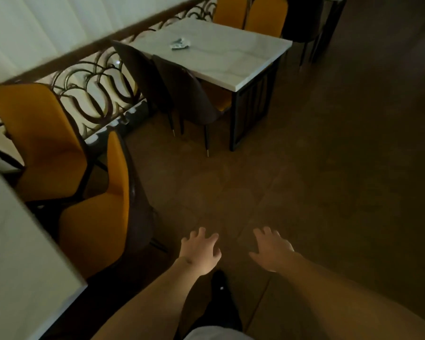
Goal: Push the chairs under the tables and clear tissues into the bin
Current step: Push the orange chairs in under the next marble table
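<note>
Nothing is held: the left hand and right hand are spread empty at lower centre; the tissue on the upper-centre table is probably to be collected next

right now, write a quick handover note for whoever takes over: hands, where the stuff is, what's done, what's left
Left hand: open, holding nothing, out over the floor.
Right hand: open, holding nothing.
Crumpled tissue lies on the far white table.
Two dark chairs on that table's near side look pushed in; two orange chairs stand at its far side.
Two orange chairs stand beside the near table at left, seats not under it.
No bin in view.
Left to do: push in the near chairs, bin the tissue.
</note>
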